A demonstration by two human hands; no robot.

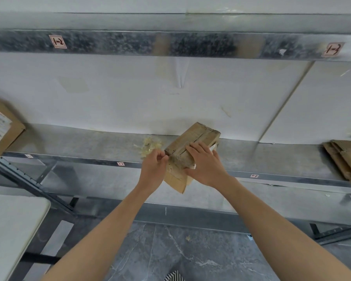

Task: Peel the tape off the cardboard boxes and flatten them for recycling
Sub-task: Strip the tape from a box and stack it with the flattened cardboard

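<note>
Cardboard sat at both ends of the galvanised shelf: a labelled box at far left and a stack of flattened cardboard at far right, both well apart from the hands. Between them the dull, speckled metal lay open, save for a crumpled wad of yellowish tape just behind the left hand. The small box, creased and brown, leaned tilted over the shelf's near edge. The right hand gripped it, fingers across the top. The left hand's fingertips pinched the clear tape at its left corner. A white table stood near left on the grey veined floor.
</note>
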